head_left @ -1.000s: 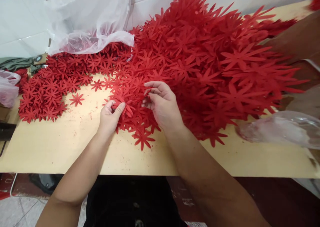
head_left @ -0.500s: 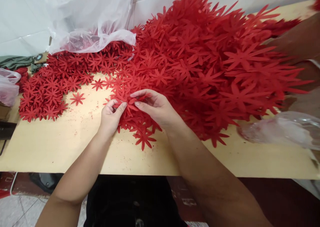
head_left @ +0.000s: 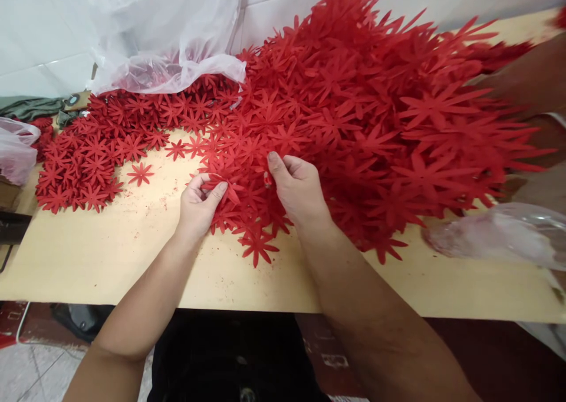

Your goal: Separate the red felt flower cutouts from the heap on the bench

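Note:
My left hand (head_left: 200, 204) pinches a red flower cutout (head_left: 230, 191) between thumb and fingers, above the front edge of a heap of like cutouts (head_left: 269, 125). To its right and apart from it, my right hand (head_left: 300, 188) is closed, thumb up, its fingers curled under. A small red bit (head_left: 267, 180) shows at its fingers; what it is cannot be made out. Below the hands, a flower cutout (head_left: 257, 246) with slim petals lies at the heap's front.
Smaller red cutouts (head_left: 84, 163) are piled at the left, and one cutout (head_left: 140, 174) lies apart on the yellow tabletop (head_left: 145, 260). A white plastic bag (head_left: 168, 30) stands behind. Clear plastic (head_left: 499, 234) lies at the right beside a brown surface (head_left: 522, 83).
My right hand has pulled away from the left to the right, and its fingers have curled closed. My left hand stays in place with the flower cutout. The view has shifted slightly.

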Tool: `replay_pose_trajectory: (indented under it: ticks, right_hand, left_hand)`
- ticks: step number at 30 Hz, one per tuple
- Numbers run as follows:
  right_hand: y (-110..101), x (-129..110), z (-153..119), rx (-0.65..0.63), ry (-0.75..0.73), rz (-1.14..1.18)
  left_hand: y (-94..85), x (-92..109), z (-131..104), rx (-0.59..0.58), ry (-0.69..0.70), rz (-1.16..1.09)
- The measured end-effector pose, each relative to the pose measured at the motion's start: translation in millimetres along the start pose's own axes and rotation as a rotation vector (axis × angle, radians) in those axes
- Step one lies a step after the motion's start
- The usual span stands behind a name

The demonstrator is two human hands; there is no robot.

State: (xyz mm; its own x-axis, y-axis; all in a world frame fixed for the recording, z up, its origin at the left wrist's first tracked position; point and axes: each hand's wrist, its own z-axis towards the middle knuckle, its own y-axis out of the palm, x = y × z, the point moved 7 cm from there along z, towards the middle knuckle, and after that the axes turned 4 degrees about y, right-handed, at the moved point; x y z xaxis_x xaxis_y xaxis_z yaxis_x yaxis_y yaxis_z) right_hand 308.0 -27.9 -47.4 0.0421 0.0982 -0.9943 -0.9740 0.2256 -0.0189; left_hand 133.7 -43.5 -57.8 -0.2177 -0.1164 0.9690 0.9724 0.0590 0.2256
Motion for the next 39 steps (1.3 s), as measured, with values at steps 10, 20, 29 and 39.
replay_pose_trajectory:
  ticks: [10, 20, 29, 39]
  right_hand:
    - [37, 4, -16, -0.318, 0.066, -0.01]
    - [0, -4, -1, -0.037, -0.064, -0.088]
    - [3, -37, -23, 0.154, -0.526, -0.507]
    - [41, -12, -32, -0.243, -0.199, -0.095]
  left_hand:
    - [5.5, 3, -5, -0.06, 0.076, 0.146]
    - [-12.0, 1, 5, 0.122, -0.003, 0.019]
    - [-4.9, 4, 2, 0.032, 0.078, 0.151]
    - [0.3, -1, 2, -0.017, -0.006, 0.104]
